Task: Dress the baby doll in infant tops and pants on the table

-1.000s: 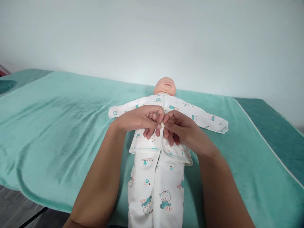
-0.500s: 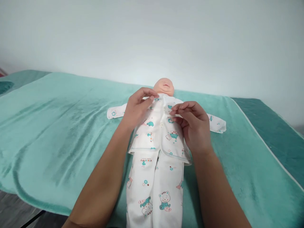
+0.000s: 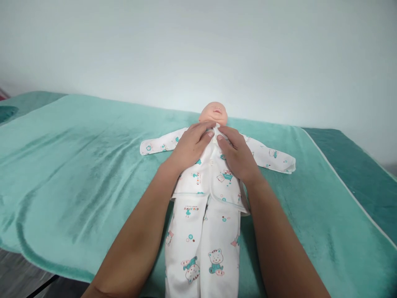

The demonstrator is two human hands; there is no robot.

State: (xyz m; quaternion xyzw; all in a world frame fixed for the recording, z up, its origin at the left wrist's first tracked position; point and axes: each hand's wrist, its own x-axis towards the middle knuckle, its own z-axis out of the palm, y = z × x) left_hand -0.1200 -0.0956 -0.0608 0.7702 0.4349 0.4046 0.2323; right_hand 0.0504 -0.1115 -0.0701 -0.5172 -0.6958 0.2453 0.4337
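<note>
Doll (image 3: 214, 111) lies face up on the green cloth (image 3: 93, 186), dressed in a printed shirt (image 3: 201, 178) and trousers (image 3: 203, 244). Left hand (image 3: 196, 142) and right hand (image 3: 237, 151) lie on the shirt's upper front, one each side of the centre line, fingertips at the collar (image 3: 217, 125).

Fingers: on each hand, mostly close together, thumb set apart. Whether they pinch the fabric, cannot tell (the hands mask the contact).

Technique, my judgement: keep the palms light on the chest and let the fingertips do the work. Bring the two front edges level at the collar, so that neither side rides up. Work both hands evenly; a one-sided tug would probably skew the shirt or turn the doll. Leave some slack at the neck.

Orientation: head points away from the person, towards the wall (image 3: 198, 54); trouser legs run back towards the person and leave the view at the bottom. Long axis nearly straight fore-and-aft, head end slightly to the right. Sleeves (image 3: 274, 157) stretch out sideways, crossing that axis.
</note>
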